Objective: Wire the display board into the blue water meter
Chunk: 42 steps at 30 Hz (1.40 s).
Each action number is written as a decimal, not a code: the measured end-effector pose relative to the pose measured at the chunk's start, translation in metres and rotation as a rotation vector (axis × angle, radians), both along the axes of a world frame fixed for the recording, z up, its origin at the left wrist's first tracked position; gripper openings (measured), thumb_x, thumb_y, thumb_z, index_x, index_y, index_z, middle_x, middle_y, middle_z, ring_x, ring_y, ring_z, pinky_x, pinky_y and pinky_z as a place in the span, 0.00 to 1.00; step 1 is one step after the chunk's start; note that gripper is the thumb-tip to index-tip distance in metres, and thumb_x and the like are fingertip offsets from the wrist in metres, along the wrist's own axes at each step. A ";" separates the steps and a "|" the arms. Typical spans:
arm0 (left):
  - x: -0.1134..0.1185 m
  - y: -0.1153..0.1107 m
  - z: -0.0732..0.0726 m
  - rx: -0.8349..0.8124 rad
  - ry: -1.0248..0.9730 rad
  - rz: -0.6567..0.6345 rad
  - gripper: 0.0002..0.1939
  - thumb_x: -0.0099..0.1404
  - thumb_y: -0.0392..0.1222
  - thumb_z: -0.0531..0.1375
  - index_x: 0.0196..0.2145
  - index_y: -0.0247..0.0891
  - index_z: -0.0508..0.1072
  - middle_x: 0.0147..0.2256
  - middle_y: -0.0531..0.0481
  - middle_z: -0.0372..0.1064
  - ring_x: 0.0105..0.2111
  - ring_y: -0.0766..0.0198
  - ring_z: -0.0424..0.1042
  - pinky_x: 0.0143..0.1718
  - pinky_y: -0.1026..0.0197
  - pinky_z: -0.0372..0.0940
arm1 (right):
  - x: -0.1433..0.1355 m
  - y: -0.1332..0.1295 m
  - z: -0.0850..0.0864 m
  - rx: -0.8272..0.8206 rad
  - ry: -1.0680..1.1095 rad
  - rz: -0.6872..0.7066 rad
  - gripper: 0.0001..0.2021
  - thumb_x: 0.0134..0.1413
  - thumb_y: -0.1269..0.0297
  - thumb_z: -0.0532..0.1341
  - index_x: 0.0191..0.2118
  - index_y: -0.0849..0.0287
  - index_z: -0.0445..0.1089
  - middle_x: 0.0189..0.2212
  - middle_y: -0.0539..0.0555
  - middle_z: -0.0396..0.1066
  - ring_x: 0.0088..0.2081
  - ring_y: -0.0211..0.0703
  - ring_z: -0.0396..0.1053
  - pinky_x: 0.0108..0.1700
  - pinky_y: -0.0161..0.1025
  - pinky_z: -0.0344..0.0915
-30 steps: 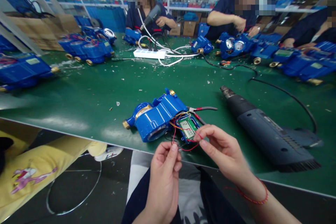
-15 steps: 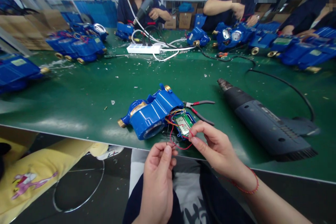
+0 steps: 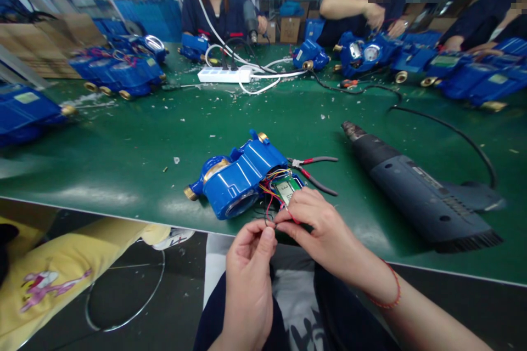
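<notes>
A blue water meter (image 3: 247, 175) with brass ends lies on its side at the near edge of the green table. Thin coloured wires (image 3: 269, 189) run out of its housing to a small circuit board (image 3: 285, 191) with a digit display. Below the board, my left hand (image 3: 251, 271) pinches a thin dark wire between thumb and forefinger. My right hand (image 3: 325, 230) is closed on a red wire (image 3: 293, 216), its fingertips meeting those of my left hand. The wire ends are hidden by the fingers. Pliers (image 3: 315, 176) with grey-and-red handles lie behind the board.
A dark heat gun (image 3: 415, 192) with its cable lies at the right on the green table (image 3: 123, 159). A white power strip (image 3: 224, 75) and several blue meters (image 3: 119, 74) stand farther back. Co-workers sit across the table; a person's yellow-clad leg (image 3: 82, 274) is at lower left.
My right hand has moved left and down to my left hand, bringing the red wire along and covering part of the board. Across the table, a co-worker's heat gun has swung right.
</notes>
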<state>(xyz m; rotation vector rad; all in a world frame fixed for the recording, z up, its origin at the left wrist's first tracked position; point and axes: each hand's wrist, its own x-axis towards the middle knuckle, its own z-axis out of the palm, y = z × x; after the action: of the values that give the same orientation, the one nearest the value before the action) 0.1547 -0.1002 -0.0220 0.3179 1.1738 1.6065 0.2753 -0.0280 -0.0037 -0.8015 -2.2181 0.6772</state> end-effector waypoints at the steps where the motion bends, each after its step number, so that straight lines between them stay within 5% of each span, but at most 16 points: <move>1: 0.000 0.000 -0.001 -0.002 0.006 -0.010 0.13 0.51 0.48 0.73 0.30 0.39 0.78 0.30 0.53 0.74 0.30 0.70 0.67 0.32 0.71 0.64 | 0.000 0.000 0.001 -0.016 0.000 0.000 0.05 0.59 0.75 0.62 0.32 0.61 0.71 0.28 0.51 0.68 0.35 0.40 0.64 0.38 0.39 0.56; 11: -0.001 0.001 -0.008 0.012 0.071 -0.099 0.11 0.58 0.48 0.69 0.33 0.39 0.77 0.28 0.56 0.69 0.28 0.71 0.63 0.31 0.71 0.62 | -0.004 -0.004 0.006 -0.125 0.158 -0.070 0.09 0.60 0.75 0.59 0.29 0.60 0.65 0.27 0.49 0.66 0.33 0.37 0.63 0.37 0.35 0.58; 18: -0.001 0.001 -0.005 0.034 0.059 -0.032 0.10 0.58 0.47 0.69 0.31 0.39 0.76 0.24 0.58 0.67 0.23 0.74 0.61 0.26 0.73 0.59 | 0.002 -0.002 0.004 -0.125 0.203 -0.129 0.07 0.63 0.73 0.57 0.32 0.59 0.65 0.27 0.48 0.64 0.30 0.34 0.61 0.33 0.31 0.58; 32: -0.003 0.004 -0.014 0.103 0.113 -0.045 0.07 0.63 0.42 0.66 0.29 0.40 0.72 0.31 0.54 0.73 0.39 0.67 0.71 0.44 0.68 0.63 | 0.008 -0.002 0.004 -0.117 0.151 -0.075 0.05 0.63 0.74 0.57 0.35 0.59 0.67 0.30 0.49 0.67 0.34 0.33 0.65 0.36 0.30 0.61; 42: -0.003 0.006 -0.009 0.125 0.123 -0.020 0.09 0.61 0.42 0.67 0.27 0.41 0.71 0.25 0.57 0.66 0.28 0.69 0.65 0.42 0.66 0.66 | 0.005 0.000 0.009 -0.058 0.087 -0.011 0.07 0.60 0.77 0.58 0.35 0.59 0.71 0.30 0.51 0.71 0.34 0.38 0.67 0.36 0.35 0.63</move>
<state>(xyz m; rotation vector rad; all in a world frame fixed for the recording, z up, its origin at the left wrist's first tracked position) 0.1518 -0.0943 -0.0312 0.5137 1.1601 1.6658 0.2806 -0.0284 0.0055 -0.7979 -2.1230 0.7597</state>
